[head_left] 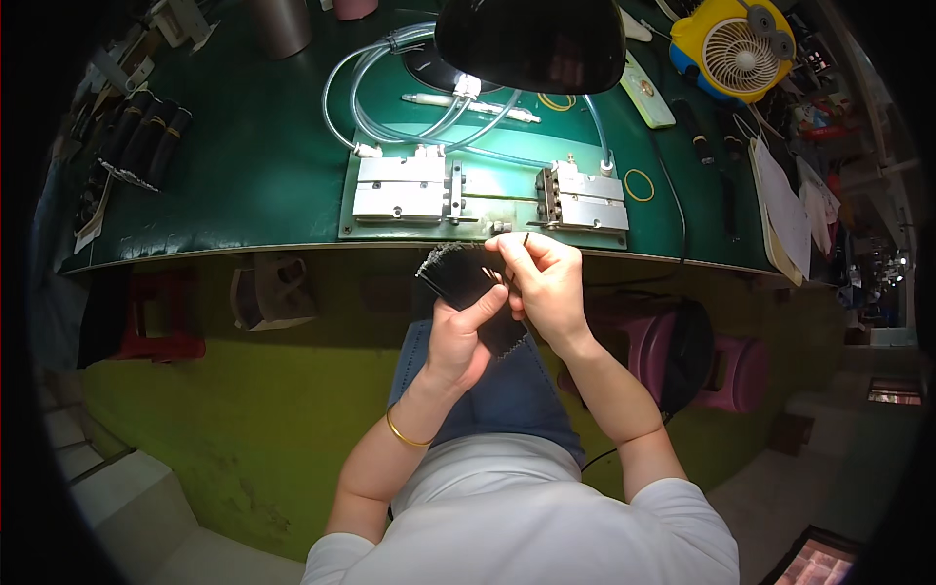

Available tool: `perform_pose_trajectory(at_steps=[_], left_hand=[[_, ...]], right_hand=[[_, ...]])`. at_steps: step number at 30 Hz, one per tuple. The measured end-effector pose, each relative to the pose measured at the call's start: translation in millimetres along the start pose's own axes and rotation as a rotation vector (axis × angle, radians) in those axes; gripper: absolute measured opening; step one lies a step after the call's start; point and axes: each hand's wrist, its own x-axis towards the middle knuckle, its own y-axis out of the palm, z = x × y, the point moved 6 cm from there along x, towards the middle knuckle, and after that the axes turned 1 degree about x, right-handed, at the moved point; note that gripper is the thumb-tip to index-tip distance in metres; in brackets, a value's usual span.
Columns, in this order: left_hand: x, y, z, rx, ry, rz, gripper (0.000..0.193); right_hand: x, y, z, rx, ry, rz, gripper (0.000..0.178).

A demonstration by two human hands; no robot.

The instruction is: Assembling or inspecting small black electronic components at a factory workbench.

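A fanned bundle of short black wires [450, 276] with pale, silvery ends rests in my left hand [461, 341]. The left thumb presses across it, and the bundle's lower end shows below the fingers. My right hand [548, 288] is closed at the bundle's upper right side. A small dark tip, seemingly one black wire [527, 237], pokes up from its pinched thumb and forefinger. Just beyond the hands, at the bench's front edge, lies a metal plate fixture [497, 231] carrying a left silver block [400, 187] and a right silver block [593, 202], which face each other across a gap.
Clear air tubes [366, 88] loop behind the fixture. A black lamp hood [531, 44] hangs over the green bench [263, 195]. Tied black wire bundles [146, 136] lie left. Right are a green-white phone-like device [645, 90], a yellow fan [736, 54], papers [780, 210] and purple stools [634, 341].
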Motion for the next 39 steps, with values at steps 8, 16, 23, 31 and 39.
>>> perform_pose_trajectory(at_steps=[8, 16, 23, 31, 39], left_hand=[[3.7, 0.3, 0.4, 0.023, 0.0, -0.056, 0.014], [5.1, 4.7, -0.6, 0.055, -0.017, -0.021, 0.016], [1.1, 2.2, -3.7, 0.044, -0.003, -0.061, 0.013], [-2.1, -0.6, -3.3, 0.044, -0.002, -0.054, 0.009], [1.9, 1.2, -2.9, 0.053, 0.003, -0.101, 0.01]], right_hand=[[3.1, -2.8, -0.3, -0.012, 0.0, -0.03, 0.02], [5.1, -6.0, -1.3, -0.029, 0.001, -0.027, 0.022], [-0.1, 0.5, 1.6, -0.021, -0.049, 0.017, 0.023], [-4.0, 2.2, 1.7, -0.079, -0.093, 0.037, 0.019], [1.7, -1.9, -4.6, 0.004, 0.007, -0.018, 0.021]])
